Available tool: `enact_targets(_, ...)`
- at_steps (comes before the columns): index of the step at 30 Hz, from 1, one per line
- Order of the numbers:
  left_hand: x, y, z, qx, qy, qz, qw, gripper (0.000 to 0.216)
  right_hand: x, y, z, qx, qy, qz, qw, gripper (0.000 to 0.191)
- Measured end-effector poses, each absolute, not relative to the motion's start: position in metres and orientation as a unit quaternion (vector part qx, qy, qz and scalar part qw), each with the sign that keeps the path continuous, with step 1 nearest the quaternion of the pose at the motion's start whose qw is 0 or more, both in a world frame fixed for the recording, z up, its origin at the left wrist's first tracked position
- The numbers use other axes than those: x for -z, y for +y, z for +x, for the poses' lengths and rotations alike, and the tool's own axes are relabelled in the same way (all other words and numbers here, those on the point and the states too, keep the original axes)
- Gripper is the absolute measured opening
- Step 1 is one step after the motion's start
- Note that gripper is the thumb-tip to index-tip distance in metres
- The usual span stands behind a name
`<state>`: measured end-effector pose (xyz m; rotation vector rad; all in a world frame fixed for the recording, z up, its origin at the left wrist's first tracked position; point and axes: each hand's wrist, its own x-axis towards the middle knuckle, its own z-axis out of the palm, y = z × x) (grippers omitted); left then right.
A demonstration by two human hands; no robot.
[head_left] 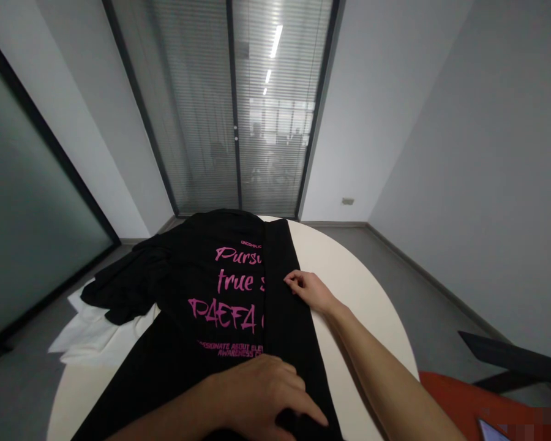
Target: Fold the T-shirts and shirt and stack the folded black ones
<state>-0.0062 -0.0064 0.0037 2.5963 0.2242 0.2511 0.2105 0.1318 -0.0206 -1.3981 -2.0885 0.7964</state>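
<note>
A black T-shirt [197, 288] with pink lettering lies spread on a round white table [349, 269]. Its right side is folded inward as a long strip over the print. My left hand [261, 392] rests flat on the lower part of the shirt, fingers stretched toward the folded strip. My right hand [310, 289] lies on the strip's right edge halfway up, fingers lightly curled and touching the fabric. The shirt's left sleeve hangs over the table's left edge.
A white garment [92, 337] lies under the black sleeve at the table's left side. An orange chair [459, 398] stands at the lower right, with a dark object above it. Glass doors with blinds [234, 110] are behind the table, and grey floor surrounds it.
</note>
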Motion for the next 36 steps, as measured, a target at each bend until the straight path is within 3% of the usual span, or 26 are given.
enact_targets(5,-0.001,-0.01,-0.002,-0.094,0.015,0.942,0.321,0.021,0.021,0.131,0.211,-0.291,-0.766,-0.516,0.25,0.03)
enact_targets(9,-0.005,-0.012,-0.003,-0.086,-0.002,0.913,0.4,0.02,0.021,0.131,0.211,-0.296,-0.766,-0.512,0.254,0.03)
enact_targets(14,-0.008,-0.018,-0.005,-0.02,0.034,0.935,0.352,0.011,0.022,0.132,0.211,-0.298,-0.762,-0.514,0.259,0.029)
enact_targets(17,0.007,-0.021,-0.002,-0.022,0.021,0.946,0.324,0.027,0.023,0.133,0.211,-0.3,-0.762,-0.513,0.258,0.029)
enact_targets(22,0.021,-0.024,-0.003,0.072,0.066,0.918,0.384,0.052,0.02,0.133,0.21,-0.25,-0.761,-0.54,0.257,0.027)
enact_targets(25,0.004,-0.022,-0.007,0.027,0.078,0.917,0.391,0.038,0.017,0.132,0.209,-0.142,-0.714,-0.646,0.229,0.024)
enact_targets(28,-0.014,-0.017,-0.01,-0.092,0.122,0.935,0.321,0.017,0.016,0.131,0.207,-0.066,-0.652,-0.728,0.201,0.034)
enact_targets(32,-0.019,-0.013,-0.013,-0.097,0.145,0.959,0.224,0.061,0.019,0.132,0.203,-0.041,-0.657,-0.729,0.187,0.03)
enact_targets(36,-0.016,-0.019,-0.012,-0.057,0.144,0.969,0.195,0.065,0.021,0.135,0.2,-0.039,-0.659,-0.731,0.173,0.026)
